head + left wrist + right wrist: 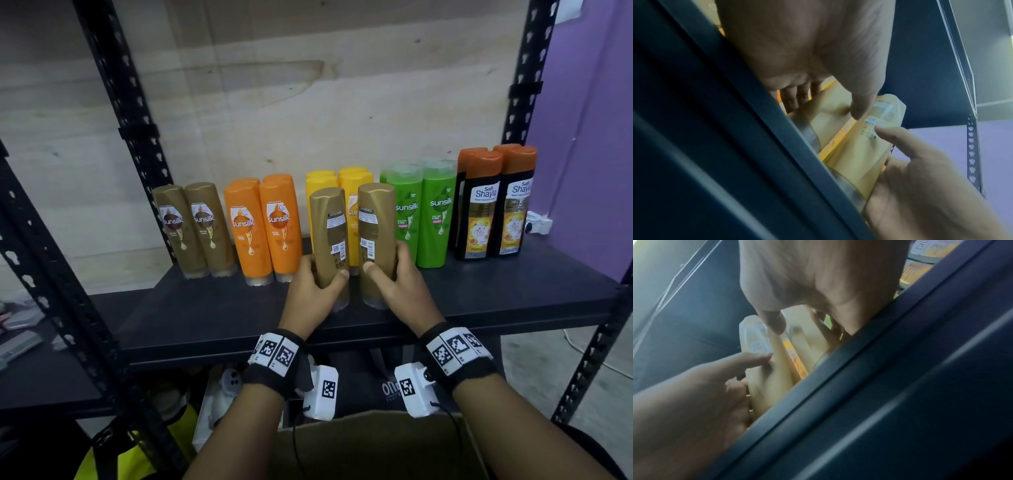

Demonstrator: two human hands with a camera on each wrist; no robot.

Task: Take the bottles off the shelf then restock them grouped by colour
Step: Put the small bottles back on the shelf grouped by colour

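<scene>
Both hands hold gold bottles upright over the black shelf board (222, 315), back labels facing me, in front of the yellow bottles (322, 181). My left hand (317, 291) grips the left gold bottle (330, 233); my right hand (394, 284) grips the right gold bottle (376, 222). Along the back stand two gold bottles (195, 229), orange bottles (263, 226), green bottles (421, 212) and black bottles with orange caps (496, 205). The left wrist view shows my left hand's thumb (859, 110) on its gold bottle (830, 116). In the right wrist view the right hand (818, 280) wraps its gold bottle (807, 344).
Black perforated uprights (130, 120) (524, 78) frame the shelf. A cardboard box (359, 445) sits below my wrists, and a yellow-green garment (137, 455) lies at lower left. A white socket (539, 222) is on the purple wall at right. Bare board lies ahead of the bottle row.
</scene>
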